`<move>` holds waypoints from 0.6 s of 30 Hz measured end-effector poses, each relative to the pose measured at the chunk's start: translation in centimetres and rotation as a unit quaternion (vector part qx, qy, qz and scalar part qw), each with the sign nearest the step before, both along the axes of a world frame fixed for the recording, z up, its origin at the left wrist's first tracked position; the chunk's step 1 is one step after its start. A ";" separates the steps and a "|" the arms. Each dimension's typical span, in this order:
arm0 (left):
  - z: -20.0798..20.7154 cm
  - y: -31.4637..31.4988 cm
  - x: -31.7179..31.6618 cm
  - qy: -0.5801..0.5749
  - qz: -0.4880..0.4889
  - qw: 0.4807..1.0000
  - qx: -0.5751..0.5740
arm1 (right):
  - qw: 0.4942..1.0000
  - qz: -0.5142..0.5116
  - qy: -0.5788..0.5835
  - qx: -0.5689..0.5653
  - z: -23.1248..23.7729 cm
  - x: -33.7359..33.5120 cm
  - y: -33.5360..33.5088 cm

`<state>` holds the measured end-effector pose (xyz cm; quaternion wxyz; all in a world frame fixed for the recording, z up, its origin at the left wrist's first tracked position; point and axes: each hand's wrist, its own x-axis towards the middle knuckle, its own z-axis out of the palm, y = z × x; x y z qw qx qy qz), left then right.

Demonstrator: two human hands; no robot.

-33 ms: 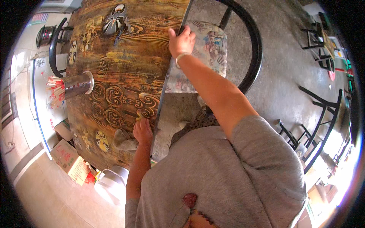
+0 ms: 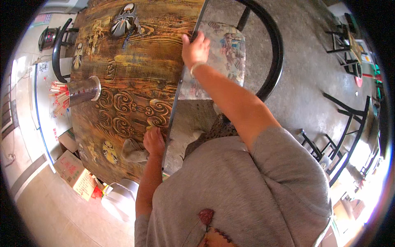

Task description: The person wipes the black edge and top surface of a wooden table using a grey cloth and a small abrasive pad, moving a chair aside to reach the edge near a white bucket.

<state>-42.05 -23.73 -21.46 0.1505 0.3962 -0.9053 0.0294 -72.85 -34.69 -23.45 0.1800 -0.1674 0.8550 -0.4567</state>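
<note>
My right hand lies at the long edge of a brown wooden table. Its thumb is apart from the fingers, and no object shows in it. Close to the table's near end is my left hand, resting on the top by the same edge. Its fingers are bent and held together, and whatever may be under them is hidden. A crumpled grey cloth lies just left of that hand. A metal cylinder packed with chopsticks is farther left on the tabletop.
A chair with a patterned seat and black curved rail stands against the table's right side. Another black chair is beyond its left side. Below lie a cardboard box and a white bin. Black-framed furniture stands at right.
My right hand has slid slightly back toward me along the table edge. My left hand and the cloth are nearly where they were.
</note>
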 end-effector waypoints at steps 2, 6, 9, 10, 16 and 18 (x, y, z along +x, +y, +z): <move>-0.3 0.1 0.7 -0.011 0.002 1.000 -0.003 | 0.999 0.050 0.002 -0.022 0.0 4.1 3.4; 0.1 0.3 0.8 -0.022 0.035 0.998 0.050 | 0.980 0.187 -0.003 -0.069 0.9 10.8 11.2; -0.9 0.0 1.5 -0.021 0.034 0.998 0.041 | 0.954 0.277 -0.081 -0.081 0.2 11.4 14.0; -0.4 0.1 1.2 -0.029 0.055 0.996 0.060 | 0.945 0.285 -0.130 -0.094 0.1 10.6 14.1; 2.1 1.9 0.2 0.206 0.161 0.926 0.273 | 0.832 0.245 -0.487 -0.106 5.9 7.7 15.8; 4.1 3.9 0.0 0.385 0.248 0.725 0.514 | 0.806 0.275 -0.517 -0.090 4.9 8.3 16.6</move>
